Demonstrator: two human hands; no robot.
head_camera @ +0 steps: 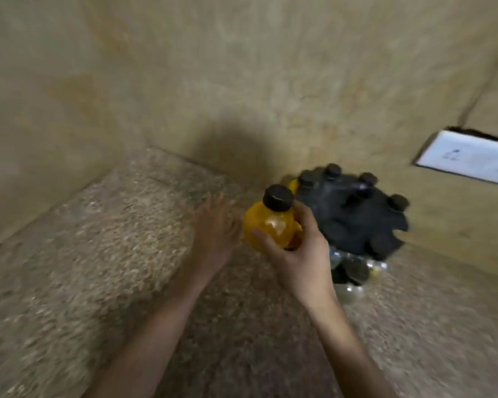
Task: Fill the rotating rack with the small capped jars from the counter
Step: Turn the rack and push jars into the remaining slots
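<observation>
Two hands above counter (98, 254), right hand (299, 254) fingers (306, 215) curled round yellow jar (270, 225) beside rack (357, 219), left hand (216, 234) fingers (213, 205) apparently spread

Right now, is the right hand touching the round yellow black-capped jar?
Touching: head view shows the right hand gripping the yellow jar, thumb across its front.

Left grip (216, 225) has fingers spread straight; right grip (296, 248) curls round a jar (270, 225).

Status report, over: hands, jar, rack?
Right hand grips yellow black-capped jar. Left hand open, beside it. Rotating rack just behind, partly loaded. Nothing blocking.
</observation>
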